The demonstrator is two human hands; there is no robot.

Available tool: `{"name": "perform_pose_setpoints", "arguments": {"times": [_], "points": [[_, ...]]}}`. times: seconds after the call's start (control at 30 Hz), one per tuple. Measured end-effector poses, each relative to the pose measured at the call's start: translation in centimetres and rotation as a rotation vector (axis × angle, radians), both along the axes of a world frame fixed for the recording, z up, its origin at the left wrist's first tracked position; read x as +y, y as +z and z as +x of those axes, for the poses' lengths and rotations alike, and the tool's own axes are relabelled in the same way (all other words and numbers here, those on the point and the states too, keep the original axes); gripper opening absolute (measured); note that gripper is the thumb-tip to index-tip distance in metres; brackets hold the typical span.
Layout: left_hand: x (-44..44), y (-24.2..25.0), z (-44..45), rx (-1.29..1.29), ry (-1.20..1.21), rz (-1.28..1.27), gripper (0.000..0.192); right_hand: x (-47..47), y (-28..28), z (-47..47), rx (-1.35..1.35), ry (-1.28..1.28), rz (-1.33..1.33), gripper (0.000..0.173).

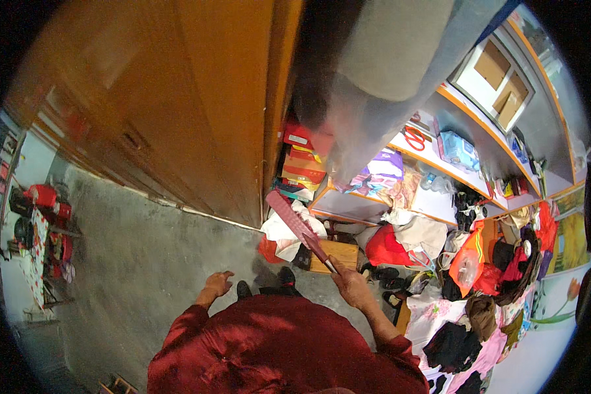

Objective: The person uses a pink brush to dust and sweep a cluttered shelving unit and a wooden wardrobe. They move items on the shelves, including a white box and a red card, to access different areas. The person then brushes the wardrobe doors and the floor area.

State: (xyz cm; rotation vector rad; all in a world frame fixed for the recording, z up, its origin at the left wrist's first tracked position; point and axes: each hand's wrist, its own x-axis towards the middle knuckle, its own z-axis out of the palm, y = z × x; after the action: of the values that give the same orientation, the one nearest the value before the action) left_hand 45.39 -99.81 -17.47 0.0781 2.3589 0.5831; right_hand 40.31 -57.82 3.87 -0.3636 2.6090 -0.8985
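Observation:
My right hand is closed around the handle of a brush with a long reddish-pink head, which points up and to the left. The brush looks like a bed or dusting brush, and dark red bristles show along one side. Lower left of it, my left hand is held out over the grey floor with nothing in it, its fingers partly spread. Beyond the brush head lies a white cloth beside stacked boxes.
A large brown wooden door or panel stands ahead on the left. Open shelves hold red-handled scissors and packets. Shoes lie on the floor. Clothes cover a bed at the right. A blurred hanging fabric spans the top.

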Motion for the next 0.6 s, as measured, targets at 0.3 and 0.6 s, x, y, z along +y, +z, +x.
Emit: {"name": "perform_pose_setpoints", "arguments": {"times": [0.3,0.6], "points": [[9.9,13.4,-3.6,-0.072,-0.018,0.761,0.051,-4.6,-2.6,-0.2,-0.003,0.162,-0.079,0.05],[9.8,9.5,-1.3,0.037,0.156,0.584,0.046,-2.7,0.6,-1.9,0.34,0.368,-0.159,0.055]]}}
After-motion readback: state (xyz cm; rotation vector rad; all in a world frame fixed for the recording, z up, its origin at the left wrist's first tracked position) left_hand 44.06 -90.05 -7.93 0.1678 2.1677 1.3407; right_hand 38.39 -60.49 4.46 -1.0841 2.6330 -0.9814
